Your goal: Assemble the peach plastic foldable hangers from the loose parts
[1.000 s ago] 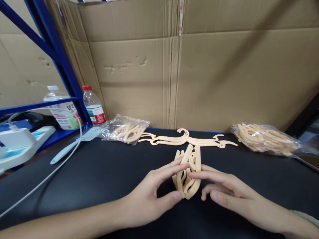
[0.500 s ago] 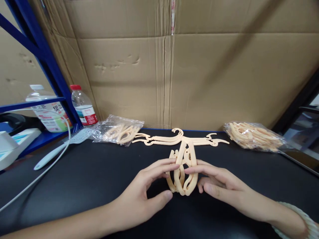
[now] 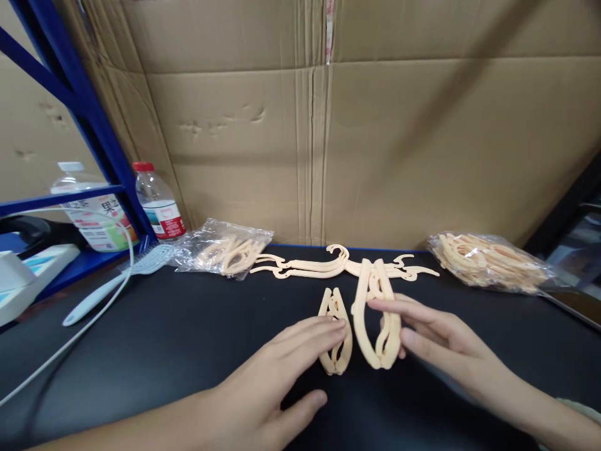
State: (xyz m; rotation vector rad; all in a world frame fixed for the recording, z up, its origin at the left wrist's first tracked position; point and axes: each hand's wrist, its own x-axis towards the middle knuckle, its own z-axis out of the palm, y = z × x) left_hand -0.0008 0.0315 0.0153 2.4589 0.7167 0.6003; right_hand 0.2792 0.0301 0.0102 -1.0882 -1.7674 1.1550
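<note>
Two folded cream plastic hangers lie near the front of the black table (image 3: 188, 326). My left hand (image 3: 272, 382) lies flat with its fingers stretched out, the fingertips resting on the smaller folded hanger (image 3: 334, 332). My right hand (image 3: 441, 341) grips the larger folded hanger (image 3: 375, 319) between thumb and fingers, a little to the right of the other. Behind them, unfolded hangers (image 3: 338, 266) lie spread in a row near the table's far edge.
A clear bag of hangers (image 3: 225, 250) lies at back left and a fuller bag (image 3: 488, 260) at back right. A water bottle (image 3: 157, 203), a drink bottle (image 3: 94, 213), a pale brush (image 3: 117, 282) and a white cable (image 3: 61, 351) sit left by the blue rack (image 3: 79, 94). Cardboard (image 3: 375, 138) walls the back.
The hangers held together as one bundle are now split. My right hand has drawn the larger one to the right, while my left hand has flattened onto the smaller one.
</note>
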